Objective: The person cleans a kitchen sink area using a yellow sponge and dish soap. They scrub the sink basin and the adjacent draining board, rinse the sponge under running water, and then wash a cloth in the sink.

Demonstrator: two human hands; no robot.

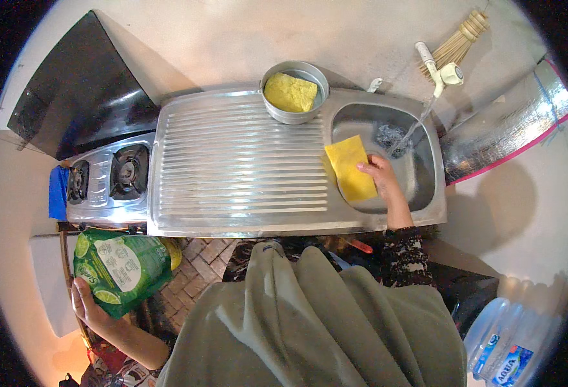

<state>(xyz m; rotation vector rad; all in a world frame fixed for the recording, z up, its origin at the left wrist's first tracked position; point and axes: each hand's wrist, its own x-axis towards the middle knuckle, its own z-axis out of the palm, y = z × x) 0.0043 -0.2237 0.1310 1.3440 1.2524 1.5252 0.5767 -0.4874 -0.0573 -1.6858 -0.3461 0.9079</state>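
My right hand point(383, 175) grips a flat yellow sponge cloth point(350, 169) by its right side, thumb on top. The cloth hangs over the left rim of the steel sink basin point(422, 186). Behind that hand, water point(413, 129) runs from the wall tap point(443, 80) and splashes near the basin's back. Down at the left, below the stove, my left hand point(90, 307) holds a green Sunlight dish-soap refill pouch point(124, 266) by its lower end. A round metal pot point(294, 116) stands at the back of the ridged drainboard point(240, 164), with a wrinkled yellow cloth point(291, 92) inside.
A two-burner gas stove point(102, 179) adjoins the drainboard on the left, with a dark panel point(81, 92) behind it. A stick brush point(460, 38) hangs by the tap. Foil sheeting point(506, 126) lines the right wall. A large water bottle point(501, 343) is at lower right.
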